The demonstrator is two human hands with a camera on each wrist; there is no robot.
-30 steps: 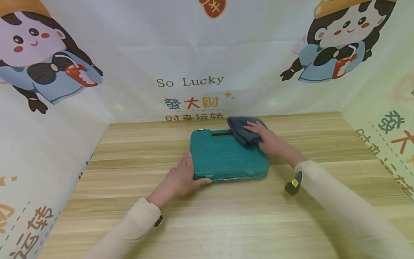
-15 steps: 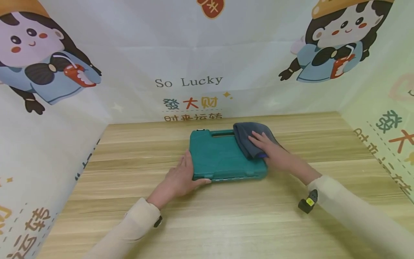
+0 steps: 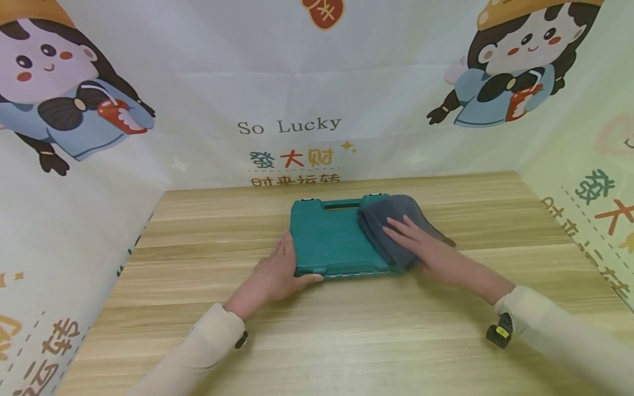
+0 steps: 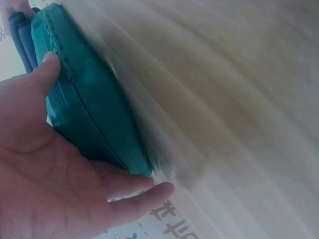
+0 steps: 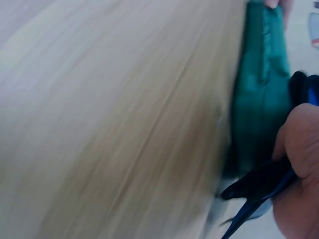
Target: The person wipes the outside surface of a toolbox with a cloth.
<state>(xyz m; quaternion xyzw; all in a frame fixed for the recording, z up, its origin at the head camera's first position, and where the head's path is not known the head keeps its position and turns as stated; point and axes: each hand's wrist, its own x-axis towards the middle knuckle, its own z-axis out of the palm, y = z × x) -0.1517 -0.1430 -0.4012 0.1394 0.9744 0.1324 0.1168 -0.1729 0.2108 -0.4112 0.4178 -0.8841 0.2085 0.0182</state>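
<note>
A closed teal plastic case (image 3: 327, 236) lies flat on the table, its handle slot at the far side. My left hand (image 3: 274, 272) braces its near left corner, fingers extended along the left side. In the left wrist view the thumb (image 4: 47, 72) presses on the hinged front edge. A folded dark grey-blue cloth (image 3: 391, 212) covers the case's right part and hangs past its right edge. On that cloth lies my right hand (image 3: 426, 247), fingers spread and fairly straight on top. The right wrist view has the thumb (image 5: 299, 127) bent against the cloth, which shows above and below it.
Pale wood-grain tabletop (image 3: 317, 341) surrounds the case on all sides. A printed white backdrop (image 3: 208, 93) with cartoon figures stands along the back and both sides of the table. Small black devices sit at both cuffs.
The cloth and my right hand have moved toward the near right of the case, uncovering its far right latch. My left hand and the case stay in place.
</note>
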